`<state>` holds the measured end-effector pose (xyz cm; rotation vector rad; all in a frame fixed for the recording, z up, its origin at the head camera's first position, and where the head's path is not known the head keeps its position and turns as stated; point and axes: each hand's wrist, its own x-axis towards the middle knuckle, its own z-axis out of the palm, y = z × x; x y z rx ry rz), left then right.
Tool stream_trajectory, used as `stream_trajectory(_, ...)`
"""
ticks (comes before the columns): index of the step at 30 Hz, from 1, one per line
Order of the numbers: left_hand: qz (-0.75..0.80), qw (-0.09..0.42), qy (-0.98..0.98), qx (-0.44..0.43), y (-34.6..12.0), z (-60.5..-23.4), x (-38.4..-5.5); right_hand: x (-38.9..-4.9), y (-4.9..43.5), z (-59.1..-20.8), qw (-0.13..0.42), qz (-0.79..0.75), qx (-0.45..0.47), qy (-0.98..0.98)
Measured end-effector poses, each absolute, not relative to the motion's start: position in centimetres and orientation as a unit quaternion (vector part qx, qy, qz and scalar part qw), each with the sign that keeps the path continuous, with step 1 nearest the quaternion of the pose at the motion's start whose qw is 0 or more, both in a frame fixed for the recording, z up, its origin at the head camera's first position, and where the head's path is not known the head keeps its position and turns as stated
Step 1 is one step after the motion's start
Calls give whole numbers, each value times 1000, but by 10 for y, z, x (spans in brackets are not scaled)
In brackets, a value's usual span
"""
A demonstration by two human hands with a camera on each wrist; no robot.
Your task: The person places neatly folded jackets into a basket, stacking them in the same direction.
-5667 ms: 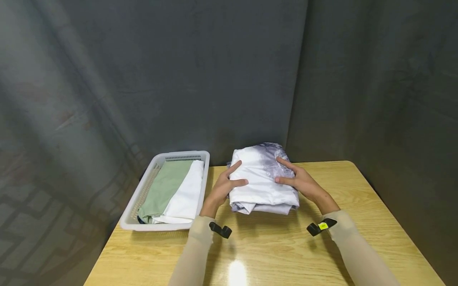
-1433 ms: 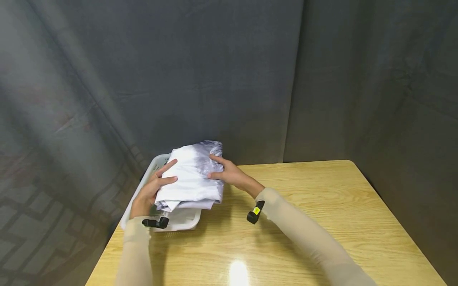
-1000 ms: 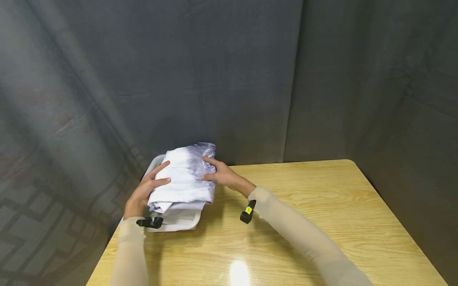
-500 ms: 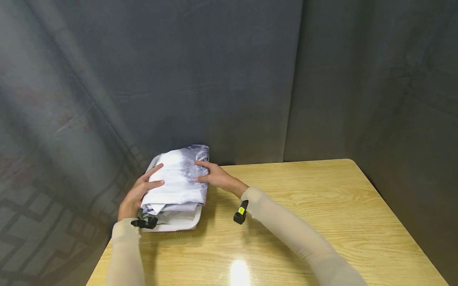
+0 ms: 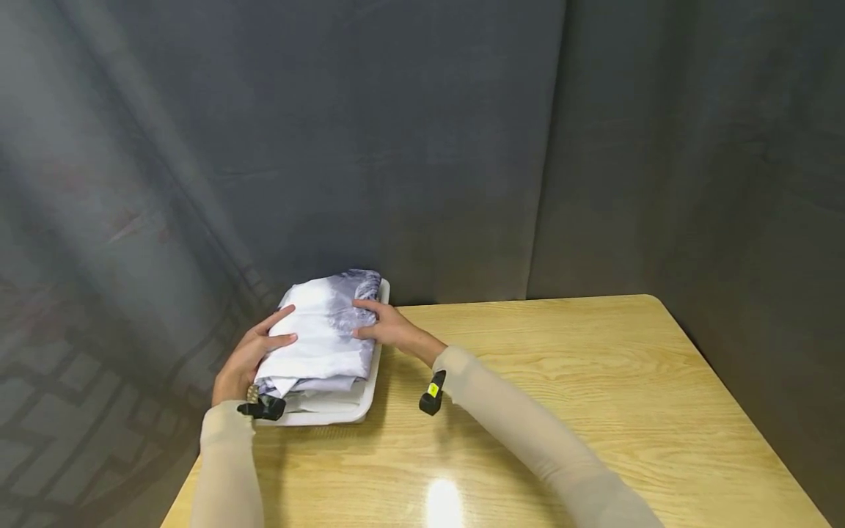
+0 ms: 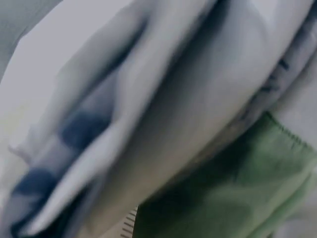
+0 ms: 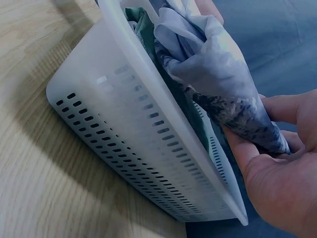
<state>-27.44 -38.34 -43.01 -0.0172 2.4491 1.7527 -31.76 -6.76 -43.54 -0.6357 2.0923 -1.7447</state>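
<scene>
A folded white cloth (image 5: 317, 352) with purple-grey patterning is held over the white plastic basket (image 5: 326, 419) at the left of the table. My left hand (image 5: 243, 361) grips its left side, thumb and a finger on top. At the opposite side my right hand (image 5: 397, 331) pinches the patterned edge; the right wrist view shows fingers (image 7: 240, 148) underneath it. A green cloth (image 6: 213, 198) lies below in the basket, beside white fabric. In the left wrist view the bundle's loose layers fill most of the picture, and my left hand is out of sight there.
The basket has slotted walls and stands on a light wooden table (image 5: 561, 381) near its left edge. A dark grey curtain (image 5: 396, 147) hangs close behind the table and along both sides.
Both hands have carried the folded cloth from mid-table leftward over the basket. Over the last second it has moved further left and slightly down, exposing the basket's right rim. The grip looks the same.
</scene>
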Motion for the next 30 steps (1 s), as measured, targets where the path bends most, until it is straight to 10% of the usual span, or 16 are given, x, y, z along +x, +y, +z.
stream_trajectory(11,547,74,834,-19,-388,-438,-273,-310,-74,-440,156,-592,-226,757)
stream_trajectory(21,490,92,867,-13,-378,-432,-272,-297,-60,-427,17,-414,-253,875)
stream_trajectory(30,498,93,861,-46,-377,-432,-274,-297,-49,-431,65,-438,-248,861)
